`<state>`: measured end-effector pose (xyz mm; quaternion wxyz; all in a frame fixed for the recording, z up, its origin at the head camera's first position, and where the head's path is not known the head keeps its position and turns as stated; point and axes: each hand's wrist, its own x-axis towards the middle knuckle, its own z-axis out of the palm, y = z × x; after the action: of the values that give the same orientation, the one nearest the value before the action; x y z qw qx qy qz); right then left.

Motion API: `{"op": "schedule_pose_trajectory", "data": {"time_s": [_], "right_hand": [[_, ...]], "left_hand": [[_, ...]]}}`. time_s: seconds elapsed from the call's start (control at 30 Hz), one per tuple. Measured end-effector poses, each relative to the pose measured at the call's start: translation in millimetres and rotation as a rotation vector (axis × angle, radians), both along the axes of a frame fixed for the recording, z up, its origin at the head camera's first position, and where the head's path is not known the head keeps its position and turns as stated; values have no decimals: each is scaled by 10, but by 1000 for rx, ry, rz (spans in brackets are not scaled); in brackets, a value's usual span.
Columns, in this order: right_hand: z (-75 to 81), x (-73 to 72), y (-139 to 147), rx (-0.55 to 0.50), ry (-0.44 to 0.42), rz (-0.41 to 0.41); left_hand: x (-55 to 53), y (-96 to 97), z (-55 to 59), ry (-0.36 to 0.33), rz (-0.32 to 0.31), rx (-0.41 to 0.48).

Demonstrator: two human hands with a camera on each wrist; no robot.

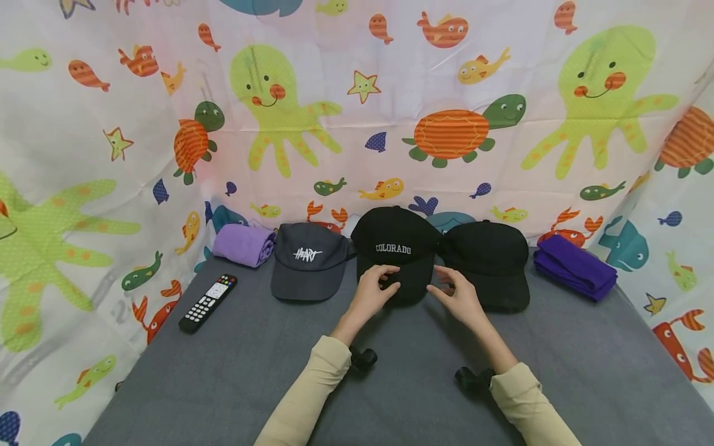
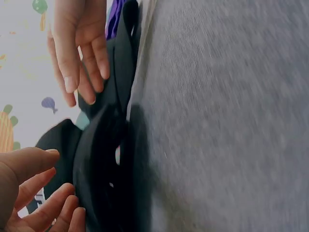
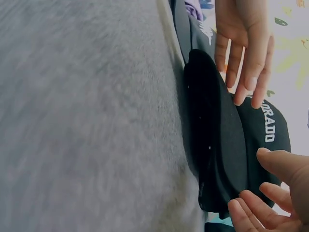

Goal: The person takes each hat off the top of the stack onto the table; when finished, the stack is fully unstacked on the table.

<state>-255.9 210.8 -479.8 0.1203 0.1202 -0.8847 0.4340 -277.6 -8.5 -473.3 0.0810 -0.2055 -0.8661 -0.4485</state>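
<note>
The black cap (image 1: 397, 238) sits near the frame's middle. Our left hand (image 1: 368, 294) and right hand (image 1: 464, 300) have loose, parted fingers (image 1: 383, 270), holding nothing. We think it's light and soft, best held by the brim (image 1: 413, 285).

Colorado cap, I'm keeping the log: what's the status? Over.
Left hand, right hand flank brim; contact unclear. Colorado cap on gray surface. HEART cap close left, plain black cap close right.
</note>
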Motion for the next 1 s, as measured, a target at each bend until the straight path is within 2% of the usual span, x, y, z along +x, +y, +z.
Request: {"op": "schedule_pose_trajectory", "data": {"time_s": [0.17, 0.37, 0.8, 1.0], "right_hand": [[-37, -72, -47, -86, -94, 1], [-96, -134, -104, -121, -175, -60], [-144, -201, -185, -151, -176, -113], [-142, -227, -215, -161, -184, -136]], "left_hand": [[-48, -123, -67, -19, 78, 9], [-107, -242, -140, -27, 121, 34], [-209, -376, -264, -143, 188, 59], [-243, -388, -290, -146, 186, 113]]}}
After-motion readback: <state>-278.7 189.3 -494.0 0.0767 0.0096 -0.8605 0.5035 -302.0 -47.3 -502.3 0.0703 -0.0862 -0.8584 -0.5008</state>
